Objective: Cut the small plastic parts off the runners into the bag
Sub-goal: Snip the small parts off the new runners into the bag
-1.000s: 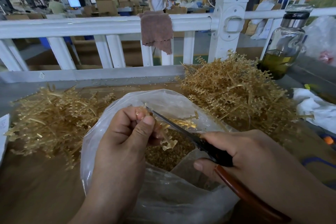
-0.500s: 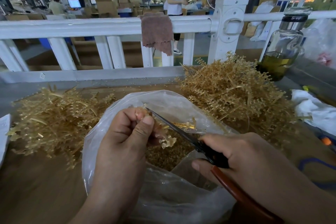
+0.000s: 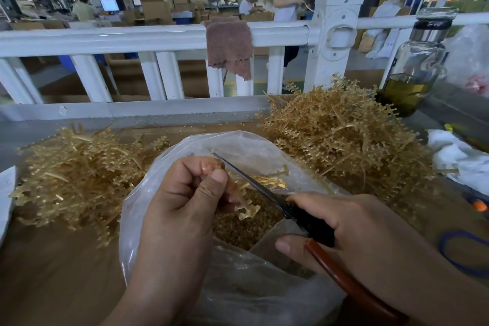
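My left hand pinches an amber plastic runner over the mouth of a clear plastic bag. Its lower end with small parts hangs above the heap of cut parts inside the bag. My right hand grips scissors with a black pivot and reddish-brown handles. The thin blades point up-left, and their tip lies against the runner by my left fingertips. Whether the blades are apart is not clear.
Heaps of amber runners lie on the brown table, one at the left and a bigger one at the right. A white railing with a brown cloth runs behind. A glass bottle and white rags sit at the right.
Both hands stay over the bag. The runner's hanging end has shifted slightly between frames. A person behind the railing has walked to the right.
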